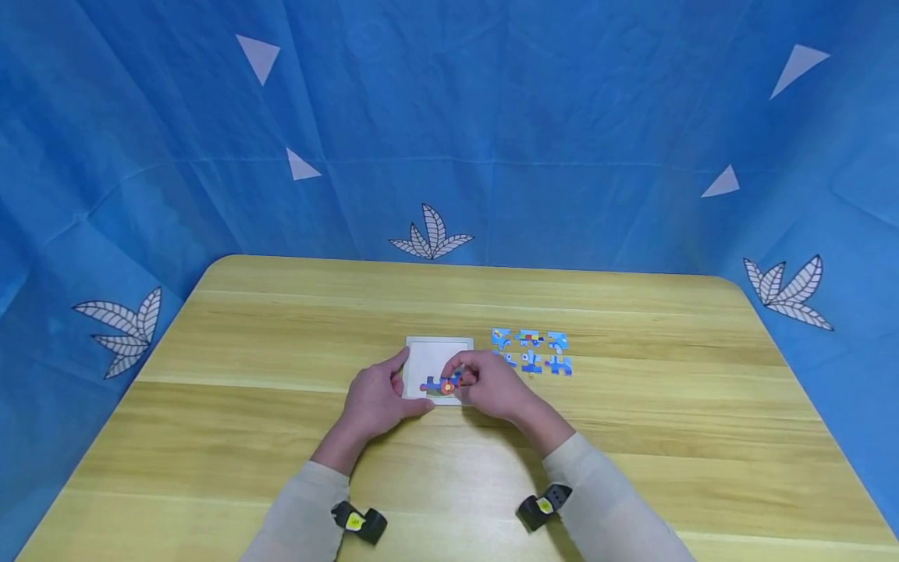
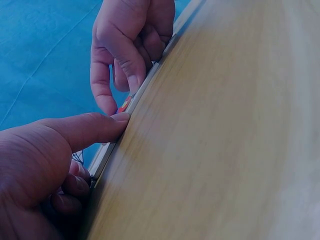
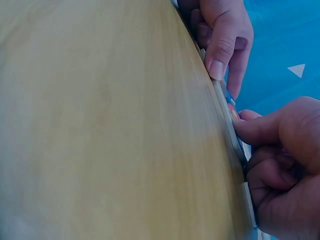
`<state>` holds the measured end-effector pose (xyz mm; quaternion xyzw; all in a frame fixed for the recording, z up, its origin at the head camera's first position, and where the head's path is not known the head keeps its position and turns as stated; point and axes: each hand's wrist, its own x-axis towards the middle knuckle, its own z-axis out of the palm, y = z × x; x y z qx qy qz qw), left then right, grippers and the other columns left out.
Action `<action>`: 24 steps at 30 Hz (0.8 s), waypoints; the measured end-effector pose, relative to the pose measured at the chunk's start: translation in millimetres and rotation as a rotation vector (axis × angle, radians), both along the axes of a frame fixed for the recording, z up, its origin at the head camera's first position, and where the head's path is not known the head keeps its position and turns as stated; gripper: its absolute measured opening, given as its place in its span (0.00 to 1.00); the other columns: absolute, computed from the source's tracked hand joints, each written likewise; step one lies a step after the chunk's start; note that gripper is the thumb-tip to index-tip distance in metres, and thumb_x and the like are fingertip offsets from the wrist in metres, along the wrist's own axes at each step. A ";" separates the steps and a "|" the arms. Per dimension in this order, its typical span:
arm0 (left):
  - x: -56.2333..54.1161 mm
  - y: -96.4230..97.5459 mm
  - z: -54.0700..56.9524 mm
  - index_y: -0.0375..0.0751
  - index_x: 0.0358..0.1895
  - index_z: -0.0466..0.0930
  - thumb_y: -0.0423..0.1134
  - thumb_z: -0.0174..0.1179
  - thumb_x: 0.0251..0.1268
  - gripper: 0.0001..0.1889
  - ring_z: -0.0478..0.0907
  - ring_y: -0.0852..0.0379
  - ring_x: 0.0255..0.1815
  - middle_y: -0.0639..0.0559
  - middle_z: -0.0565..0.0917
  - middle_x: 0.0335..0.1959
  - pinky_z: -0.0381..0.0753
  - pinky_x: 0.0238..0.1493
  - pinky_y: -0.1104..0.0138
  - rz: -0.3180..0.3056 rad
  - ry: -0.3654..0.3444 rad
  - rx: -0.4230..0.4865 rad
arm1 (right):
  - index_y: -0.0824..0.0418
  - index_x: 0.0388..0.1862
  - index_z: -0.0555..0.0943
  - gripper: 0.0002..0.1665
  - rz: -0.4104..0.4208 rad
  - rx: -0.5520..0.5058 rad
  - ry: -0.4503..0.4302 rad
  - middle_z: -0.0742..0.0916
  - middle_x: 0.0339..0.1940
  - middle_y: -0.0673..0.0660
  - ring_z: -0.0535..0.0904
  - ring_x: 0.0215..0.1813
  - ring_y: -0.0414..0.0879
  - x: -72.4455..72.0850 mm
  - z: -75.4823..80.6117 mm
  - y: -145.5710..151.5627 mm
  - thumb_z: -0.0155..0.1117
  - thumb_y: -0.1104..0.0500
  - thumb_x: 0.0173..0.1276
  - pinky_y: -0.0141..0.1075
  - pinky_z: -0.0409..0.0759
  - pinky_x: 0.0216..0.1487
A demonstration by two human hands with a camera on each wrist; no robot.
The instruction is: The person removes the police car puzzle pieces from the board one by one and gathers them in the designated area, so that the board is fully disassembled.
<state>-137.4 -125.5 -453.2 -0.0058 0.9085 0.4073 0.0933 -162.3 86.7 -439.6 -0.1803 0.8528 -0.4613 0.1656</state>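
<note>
A white square puzzle tray [image 1: 430, 357] lies on the table. My left hand [image 1: 375, 400] grips its left side, with the thumb along the near edge and the other fingers curled at the side. Inside the tray, along the near edge, is a blue and red puzzle piece [image 1: 428, 385]. My right hand [image 1: 495, 384] reaches in from the right and pinches a puzzle piece with a red and yellow round [image 1: 447, 386] beside it. In the right wrist view the right thumb and fingers meet at the tray's edge; the piece is mostly hidden there.
Several loose blue puzzle pieces [image 1: 531, 361] lie in two rows right of the tray, some partly behind the right hand. The wooden table [image 1: 281, 328] ends at a blue patterned cloth [image 1: 534, 156] at the back.
</note>
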 end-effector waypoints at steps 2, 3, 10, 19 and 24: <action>0.0 0.2 0.7 0.38 0.75 0.65 0.48 0.82 0.43 0.53 0.63 0.55 0.22 0.52 0.70 0.22 0.57 0.23 0.67 -0.001 0.001 -0.001 | 0.58 0.39 0.85 0.17 0.004 0.001 -0.001 0.69 0.16 0.48 0.64 0.21 0.42 -0.2 1.3 0.1 0.66 0.77 0.58 0.39 0.68 0.34; 0.0 0.3 0.8 0.38 0.75 0.65 0.48 0.82 0.43 0.53 0.63 0.55 0.22 0.52 0.70 0.22 0.57 0.23 0.67 -0.002 0.004 -0.001 | 0.58 0.39 0.85 0.17 0.007 -0.001 -0.002 0.69 0.16 0.48 0.63 0.21 0.42 -0.5 1.4 0.3 0.66 0.77 0.58 0.39 0.69 0.34; 0.1 -0.5 -0.5 0.36 0.75 0.65 0.48 0.83 0.42 0.53 0.62 0.56 0.21 0.52 0.69 0.21 0.57 0.23 0.67 -0.018 0.022 0.006 | 0.59 0.38 0.85 0.13 0.028 0.026 0.020 0.70 0.15 0.48 0.62 0.19 0.41 -2.4 -0.2 1.8 0.68 0.74 0.60 0.38 0.70 0.33; 0.2 -0.2 -1.2 0.38 0.75 0.64 0.49 0.82 0.42 0.54 0.61 0.55 0.22 0.51 0.68 0.22 0.56 0.24 0.66 -0.010 0.002 -0.002 | 0.59 0.38 0.86 0.09 0.029 0.068 0.040 0.70 0.15 0.48 0.63 0.20 0.41 -0.6 2.6 1.4 0.70 0.70 0.61 0.39 0.70 0.35; 0.3 -0.1 0.6 0.37 0.75 0.64 0.49 0.82 0.42 0.54 0.62 0.55 0.22 0.51 0.68 0.22 0.56 0.24 0.66 -0.016 0.005 -0.007 | 0.59 0.41 0.86 0.10 0.018 0.068 0.044 0.72 0.16 0.47 0.66 0.21 0.40 1.5 1.8 -0.6 0.76 0.63 0.60 0.38 0.70 0.33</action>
